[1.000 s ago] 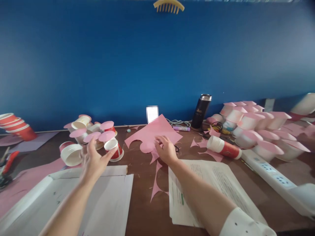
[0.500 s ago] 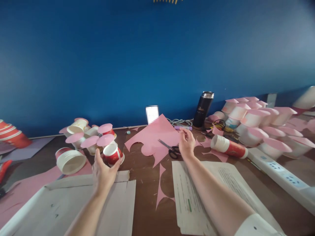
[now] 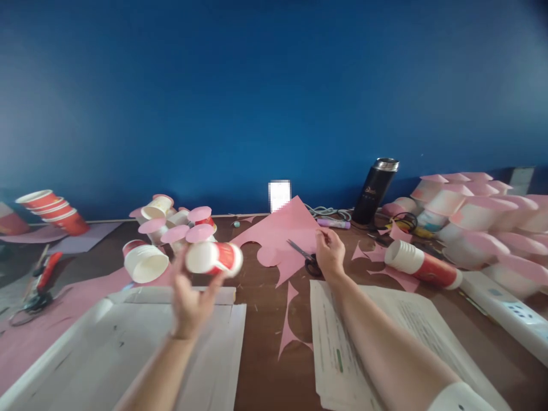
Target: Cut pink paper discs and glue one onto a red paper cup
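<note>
A red and white paper cup [image 3: 214, 258] lies on its side in the grip of my left hand [image 3: 193, 302], above the top edge of the white sheets [image 3: 205, 342]. Fingers and thumb hold it from below and behind. My right hand [image 3: 330, 251] has its fingertips pinched together beside the large pink paper [image 3: 278, 234]; whatever is between them is too small to name. Partly behind this hand are black-handled scissors [image 3: 302, 251]. Cups topped with pink paper discs [image 3: 174, 234] stand behind my left hand, and a white cup [image 3: 146, 264] lies left of it.
At right are a black bottle [image 3: 374, 191], a lying stack of cups [image 3: 422, 264], many pink-topped cups [image 3: 483, 251] and a power strip [image 3: 507, 308]. Printed pages [image 3: 334, 342] lie under my right forearm. Tilted stacked cups [image 3: 57, 212] and a red-handled tool [image 3: 49, 271] are at left.
My left hand has closed on the red cup and lifted it, turning it onto its side. The view has shifted left. My right hand stays pinched beside the pink paper.
</note>
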The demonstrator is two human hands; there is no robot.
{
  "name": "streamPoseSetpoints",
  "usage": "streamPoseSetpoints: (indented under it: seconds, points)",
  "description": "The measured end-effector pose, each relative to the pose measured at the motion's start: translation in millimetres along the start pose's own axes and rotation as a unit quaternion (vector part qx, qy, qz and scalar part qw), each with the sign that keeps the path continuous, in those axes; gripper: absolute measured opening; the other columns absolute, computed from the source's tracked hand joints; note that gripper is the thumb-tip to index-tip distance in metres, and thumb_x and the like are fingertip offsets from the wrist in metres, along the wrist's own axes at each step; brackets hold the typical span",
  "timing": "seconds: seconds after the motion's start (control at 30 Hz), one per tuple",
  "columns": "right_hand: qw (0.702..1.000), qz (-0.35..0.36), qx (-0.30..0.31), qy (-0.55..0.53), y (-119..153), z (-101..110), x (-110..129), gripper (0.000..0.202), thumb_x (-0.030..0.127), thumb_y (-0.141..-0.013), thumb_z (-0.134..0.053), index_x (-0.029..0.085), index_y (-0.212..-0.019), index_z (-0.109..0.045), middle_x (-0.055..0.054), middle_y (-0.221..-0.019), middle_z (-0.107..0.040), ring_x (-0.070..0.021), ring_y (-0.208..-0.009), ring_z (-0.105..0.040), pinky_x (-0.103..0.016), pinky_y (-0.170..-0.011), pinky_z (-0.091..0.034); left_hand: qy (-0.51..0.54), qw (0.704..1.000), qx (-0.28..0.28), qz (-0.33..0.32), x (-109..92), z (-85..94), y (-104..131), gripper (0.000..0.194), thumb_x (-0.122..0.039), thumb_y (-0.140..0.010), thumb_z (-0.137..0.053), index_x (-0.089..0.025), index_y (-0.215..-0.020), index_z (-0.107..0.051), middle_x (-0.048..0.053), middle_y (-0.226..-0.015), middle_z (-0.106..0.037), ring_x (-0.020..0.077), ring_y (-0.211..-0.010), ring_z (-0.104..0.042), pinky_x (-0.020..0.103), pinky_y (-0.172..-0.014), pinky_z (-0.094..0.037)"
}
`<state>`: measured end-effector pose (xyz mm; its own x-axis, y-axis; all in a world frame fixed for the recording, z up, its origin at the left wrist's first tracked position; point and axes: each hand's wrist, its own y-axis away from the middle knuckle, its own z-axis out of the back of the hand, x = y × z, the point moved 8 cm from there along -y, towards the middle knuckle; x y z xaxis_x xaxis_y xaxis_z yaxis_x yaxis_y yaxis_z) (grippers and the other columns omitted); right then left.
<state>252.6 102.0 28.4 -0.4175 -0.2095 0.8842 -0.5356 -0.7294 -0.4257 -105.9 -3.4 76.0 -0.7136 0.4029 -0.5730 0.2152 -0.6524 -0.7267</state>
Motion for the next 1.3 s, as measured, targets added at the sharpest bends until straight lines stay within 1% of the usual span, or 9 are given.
streamPoseSetpoints:
  seconds: [0.1, 0.2, 0.37, 0.5, 0.6, 0.77, 0.93, 1.1, 1.3]
  points:
    - [0.999, 0.027, 0.017, 0.018, 3, -2, 8, 0.027, 0.035, -0.079, -0.051, 0.018, -0.086, -0.071, -0.008, -0.083, -0.070, -0.0204, -0.072, -0.060, -0.033, -0.074, -0.046, 0.034, 0.988, 0.117, -0.093, -32, -36.5, 19, 0.093, -0.043, -0.071, -0.072, -0.024, -0.146, -0.020, 0.017, -0.146, -0.037, 0.0323, -0.130, -0.043, 0.043, -0.105, -0.040]
    - [0.998, 0.051, 0.034, 0.027, 5, -5, 14, 0.029, 0.034, -0.080, -0.049, 0.017, -0.087, -0.071, -0.008, -0.084, -0.071, -0.0203, -0.074, -0.061, -0.032, -0.074, -0.046, 0.047, 0.967, 0.225, -0.107, -43, -63.3, 33, 0.096, -0.045, -0.071, -0.071, -0.025, -0.148, -0.016, 0.017, -0.147, -0.038, 0.0315, -0.131, -0.042, 0.042, -0.104, -0.040]
    - [0.996, 0.069, 0.053, 0.038, 6, -8, 17, 0.029, 0.034, -0.081, -0.048, 0.017, -0.088, -0.070, -0.009, -0.087, -0.071, -0.0210, -0.077, -0.061, -0.032, -0.071, -0.046, 0.091, 0.933, 0.342, -0.058, -42, -73.9, 46, 0.100, -0.047, -0.069, -0.072, -0.028, -0.149, -0.015, 0.015, -0.144, -0.043, 0.0308, -0.129, -0.044, 0.043, -0.105, -0.039]
    - [0.994, 0.087, 0.057, 0.045, 7, -8, 21, 0.028, 0.031, -0.081, -0.048, 0.017, -0.089, -0.070, -0.009, -0.090, -0.070, -0.0211, -0.079, -0.061, -0.032, -0.073, -0.046, 0.160, 0.941, 0.299, -0.008, -41, -60.2, 21, 0.087, -0.047, -0.079, -0.062, -0.024, -0.149, -0.016, 0.015, -0.141, -0.047, 0.0279, -0.124, -0.051, 0.042, -0.100, -0.043]
    - [0.993, 0.090, 0.061, 0.054, 9, -9, 24, 0.026, 0.029, -0.080, -0.048, 0.018, -0.088, -0.071, -0.008, -0.089, -0.070, -0.0199, -0.077, -0.060, -0.032, -0.074, -0.045, 0.058, 0.973, 0.222, 0.031, -26, -61.3, -26, 0.049, -0.042, -0.086, -0.052, -0.020, -0.131, -0.050, 0.012, -0.123, -0.062, 0.0235, -0.105, -0.061, 0.036, -0.090, -0.049]
    - [0.990, 0.114, 0.067, 0.053, 10, -10, 29, 0.026, 0.028, -0.081, -0.047, 0.019, -0.090, -0.070, -0.005, -0.086, -0.069, -0.0172, -0.069, -0.058, -0.029, -0.069, -0.045, -0.171, 0.930, 0.324, 0.038, 1, -129.9, -82, 0.034, -0.034, -0.089, -0.043, -0.023, -0.113, -0.065, 0.008, -0.115, -0.067, 0.0252, -0.109, -0.059, 0.035, -0.094, -0.043]
    - [0.988, 0.127, 0.059, 0.067, 9, -10, 28, 0.025, 0.027, -0.081, -0.047, 0.019, -0.088, -0.070, -0.005, -0.087, -0.069, -0.0184, -0.076, -0.060, -0.030, -0.073, -0.045, -0.238, 0.888, 0.376, 0.117, 30, -177.8, -89, 0.044, -0.035, -0.093, -0.028, -0.021, -0.116, -0.062, 0.012, -0.120, -0.065, 0.0294, -0.113, -0.058, 0.038, -0.090, -0.044]
    - [0.987, 0.139, 0.056, 0.054, 10, -11, 28, 0.024, 0.026, -0.081, -0.048, 0.019, -0.090, -0.070, -0.005, -0.084, -0.068, -0.0177, -0.074, -0.059, -0.029, -0.069, -0.045, -0.250, 0.874, 0.375, 0.183, 46, -182.5, -103, 0.052, -0.047, -0.091, -0.029, -0.016, -0.109, -0.066, 0.019, -0.116, -0.066, 0.0318, -0.106, -0.062, 0.037, -0.082, -0.047]
    - [0.988, 0.133, 0.056, 0.056, 10, -11, 27, 0.024, 0.026, -0.081, -0.049, 0.020, -0.090, -0.070, -0.003, -0.078, -0.067, -0.0167, -0.069, -0.058, -0.029, -0.069, -0.044, -0.199, 0.838, 0.455, 0.225, 39, -196.3, -98, 0.023, -0.033, -0.079, -0.058, -0.016, -0.086, -0.072, 0.012, -0.082, -0.074, 0.0218, -0.070, -0.068, 0.028, -0.061, -0.049]
